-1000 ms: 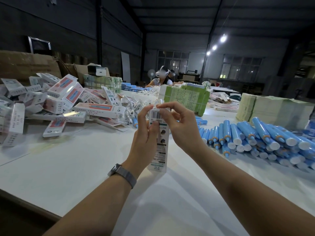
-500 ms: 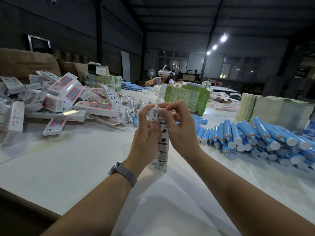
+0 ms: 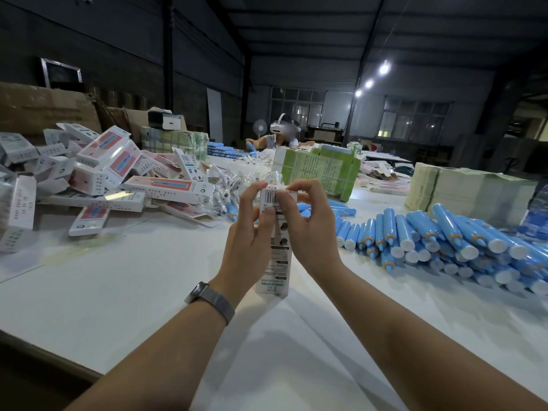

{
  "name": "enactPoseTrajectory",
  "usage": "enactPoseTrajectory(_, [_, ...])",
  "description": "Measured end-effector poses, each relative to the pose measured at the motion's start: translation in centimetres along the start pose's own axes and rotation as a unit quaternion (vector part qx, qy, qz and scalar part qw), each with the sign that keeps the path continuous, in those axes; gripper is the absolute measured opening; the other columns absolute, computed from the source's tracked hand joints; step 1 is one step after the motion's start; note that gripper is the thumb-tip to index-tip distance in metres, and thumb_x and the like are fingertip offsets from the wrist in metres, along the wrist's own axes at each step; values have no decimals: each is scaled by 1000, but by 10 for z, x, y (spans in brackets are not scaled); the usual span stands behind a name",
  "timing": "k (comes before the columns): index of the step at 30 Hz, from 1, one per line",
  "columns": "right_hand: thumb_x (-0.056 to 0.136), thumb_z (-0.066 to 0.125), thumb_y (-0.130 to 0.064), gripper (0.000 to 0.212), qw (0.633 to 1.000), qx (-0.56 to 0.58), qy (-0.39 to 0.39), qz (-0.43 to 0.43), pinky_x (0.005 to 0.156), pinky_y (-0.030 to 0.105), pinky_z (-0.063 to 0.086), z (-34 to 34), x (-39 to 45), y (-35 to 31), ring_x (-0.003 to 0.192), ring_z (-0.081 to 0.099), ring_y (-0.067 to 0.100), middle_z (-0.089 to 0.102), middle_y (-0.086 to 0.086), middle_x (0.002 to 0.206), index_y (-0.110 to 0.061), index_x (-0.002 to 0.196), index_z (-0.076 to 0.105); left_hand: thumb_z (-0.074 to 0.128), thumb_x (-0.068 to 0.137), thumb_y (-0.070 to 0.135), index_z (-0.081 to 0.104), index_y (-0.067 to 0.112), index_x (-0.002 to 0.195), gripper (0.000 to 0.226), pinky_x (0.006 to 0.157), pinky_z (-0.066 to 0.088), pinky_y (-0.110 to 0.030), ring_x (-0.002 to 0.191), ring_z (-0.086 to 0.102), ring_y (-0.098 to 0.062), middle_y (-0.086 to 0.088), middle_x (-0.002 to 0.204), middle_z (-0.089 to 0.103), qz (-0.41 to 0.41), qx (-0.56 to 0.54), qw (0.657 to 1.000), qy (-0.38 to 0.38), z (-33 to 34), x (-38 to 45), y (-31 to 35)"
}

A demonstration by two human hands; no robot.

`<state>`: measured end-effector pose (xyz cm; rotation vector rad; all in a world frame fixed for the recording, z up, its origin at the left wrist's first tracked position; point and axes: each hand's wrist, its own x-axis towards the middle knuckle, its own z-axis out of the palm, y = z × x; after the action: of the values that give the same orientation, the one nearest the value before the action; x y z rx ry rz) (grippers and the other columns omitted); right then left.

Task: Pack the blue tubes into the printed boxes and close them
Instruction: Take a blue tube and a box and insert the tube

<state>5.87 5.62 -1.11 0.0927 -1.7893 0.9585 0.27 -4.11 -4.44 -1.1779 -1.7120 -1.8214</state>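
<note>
A white printed box (image 3: 274, 262) stands upright on the white table (image 3: 118, 292), its barcode end up. My left hand (image 3: 247, 235) grips its upper left side, thumb pressed on the face just below the barcode. My right hand (image 3: 305, 223) curls round the upper right side, with its fingertips pinching the top flap. What is inside the box is hidden. A big heap of blue tubes (image 3: 444, 241) with white caps lies to the right. Packed printed boxes (image 3: 100, 176) are piled at the left.
Stacks of green leaflets (image 3: 318, 170) and pale flat cartons (image 3: 462, 194) stand behind the tubes. Clear plastic sachets (image 3: 228, 185) lie behind the box. Brown cardboard cartons (image 3: 44, 108) line the far left. Another person (image 3: 281, 134) with a headset sits at the table's far end.
Both hands have stayed on the upright box. My right fingers have come down onto the top flap, and the top end now looks folded flatter.
</note>
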Motion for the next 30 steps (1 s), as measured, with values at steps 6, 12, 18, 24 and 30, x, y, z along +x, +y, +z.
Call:
enactPoseTrajectory(6, [95, 62, -37, 17, 998, -58, 13, -11, 73, 46, 55, -1, 0, 2, 88, 59, 5, 59, -6, 100, -46, 90, 49, 31, 101, 46, 37, 66, 131, 36, 73, 53, -63, 82, 63, -42, 5, 83, 59, -3, 12, 1000, 9, -1, -2, 0])
enactPoseTrajectory(12, [95, 51, -44, 23, 994, -111, -20, -10, 71, 23, 43, 3, -14, 8, 90, 52, -3, 56, -13, 109, -45, 116, 41, 40, 101, 35, 41, 50, 135, 37, 62, 55, -33, 70, 67, -9, 3, 84, 68, 5, 40, 999, 33, -2, -1, -3])
enactPoseTrajectory(18, [96, 62, -33, 69, 980, -79, -167, 72, 88, 35, 51, -17, -7, 5, 103, 55, -3, 46, -6, 125, -37, 154, 25, 57, 101, 16, 50, 40, 128, 38, 74, 60, -36, 87, 69, -16, 7, 99, 65, 18, 36, 996, 81, -4, -2, 1])
enactPoseTrajectory(24, [87, 72, -32, 102, 964, -189, -186, 24, 91, 45, 52, -25, -12, -6, 112, 54, 22, 43, 3, 130, -28, 158, -1, 40, 103, 37, 50, 60, 127, 35, 75, 60, -55, 110, 60, -32, -14, 119, 49, 20, -40, 999, 24, -3, -4, 7])
enactPoseTrajectory(30, [83, 60, -45, 93, 934, -320, -144, 61, 77, 38, 51, -91, 2, -11, 95, 55, 21, 52, 4, 124, -24, 158, 10, 44, 100, 34, 42, 65, 132, 45, 67, 59, -17, 105, 58, -8, 8, 122, 42, 80, -1, 997, 13, -5, -5, -6])
